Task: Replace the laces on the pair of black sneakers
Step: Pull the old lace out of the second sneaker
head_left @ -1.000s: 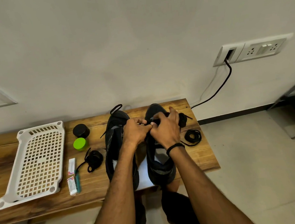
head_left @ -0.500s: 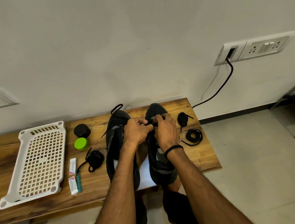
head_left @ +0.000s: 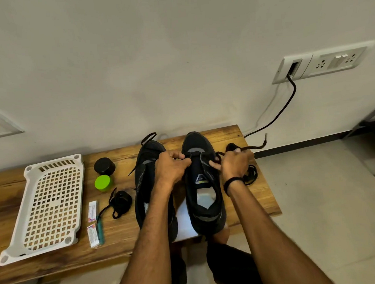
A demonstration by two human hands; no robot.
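Observation:
Two black sneakers stand toes to the wall on the wooden bench [head_left: 260, 194]. My left hand [head_left: 171, 167] pinches the left edge of the right sneaker [head_left: 202, 185] near its front eyelets. My right hand [head_left: 235, 161] grips a black lace [head_left: 255, 146] that runs out from that sneaker's right side and points right. The left sneaker [head_left: 145, 185] lies partly under my left forearm, with a lace loop at its toe. One coiled black lace [head_left: 119, 201] lies left of the sneakers, another [head_left: 251, 175] sits behind my right wrist.
A white perforated tray [head_left: 50, 206] lies at the bench's left. Beside it are a black jar [head_left: 104, 166], a green lid [head_left: 103, 182] and small packets [head_left: 92, 211]. A black cable [head_left: 276, 115] drops from the wall socket [head_left: 293, 67]. White paper [head_left: 185, 222] lies under the sneakers.
My right hand has moved right, away from the sneaker's tongue, drawing the lace out to the right. My left hand stays at the eyelets.

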